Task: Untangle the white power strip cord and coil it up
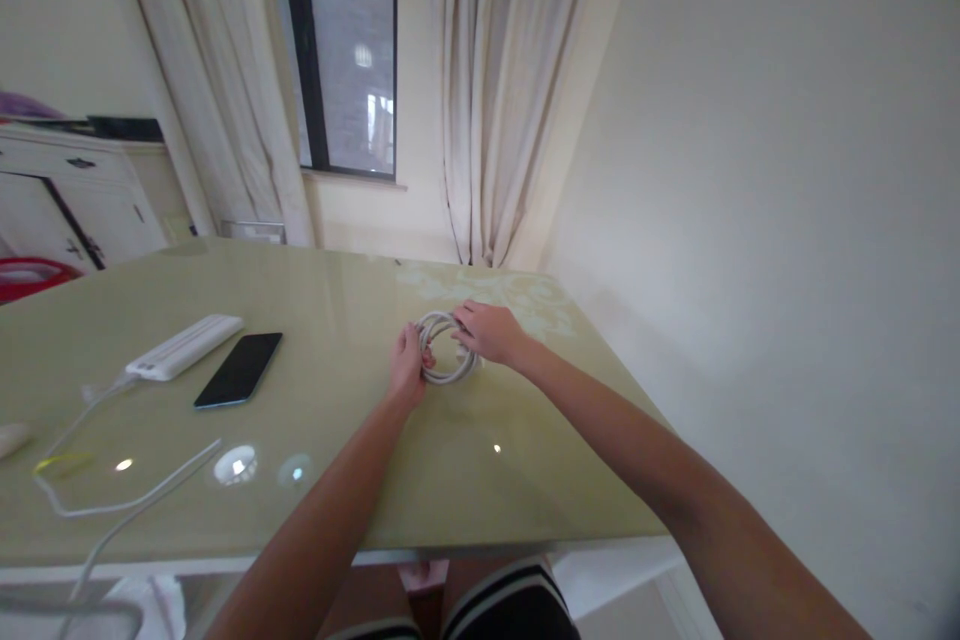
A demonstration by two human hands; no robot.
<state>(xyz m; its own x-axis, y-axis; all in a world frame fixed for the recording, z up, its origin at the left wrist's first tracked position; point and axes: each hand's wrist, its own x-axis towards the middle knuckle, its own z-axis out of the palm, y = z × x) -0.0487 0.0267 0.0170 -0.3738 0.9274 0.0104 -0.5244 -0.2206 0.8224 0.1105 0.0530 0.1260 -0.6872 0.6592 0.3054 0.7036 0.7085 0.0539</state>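
Note:
A coiled white cable (448, 376) lies on the glossy pale green table (337, 320), right of its middle. My left hand (407, 366) grips the coil's left side with fingers curled round the loops. My right hand (489, 330) rests over the coil's far right part, fingers bent onto the strands. Both forearms reach in from the near edge.
A black phone (239, 369) lies face up to the left, with a white power strip (184, 347) beyond it and its white cord (112, 505) trailing to the near left edge. Curtains (495, 90), a window and a white cabinet (67, 190) stand behind. A wall runs along the right.

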